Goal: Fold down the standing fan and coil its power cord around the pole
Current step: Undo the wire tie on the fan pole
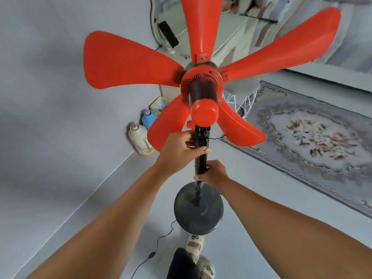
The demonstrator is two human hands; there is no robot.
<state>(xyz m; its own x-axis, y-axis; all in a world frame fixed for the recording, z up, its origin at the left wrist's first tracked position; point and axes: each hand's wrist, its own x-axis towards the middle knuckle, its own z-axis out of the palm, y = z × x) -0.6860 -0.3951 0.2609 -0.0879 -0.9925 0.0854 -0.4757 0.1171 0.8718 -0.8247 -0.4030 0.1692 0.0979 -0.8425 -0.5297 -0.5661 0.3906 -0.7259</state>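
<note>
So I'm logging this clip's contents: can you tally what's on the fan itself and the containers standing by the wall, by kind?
Red fan blades: 5
Round black base: 1
Black pole: 1
Power cord: 1
Containers by the wall: 2, one cream, one blue
Total: 10

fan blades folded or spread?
Spread: the orange blades fan out around the motor hub. Both hands grip the pole.
</note>
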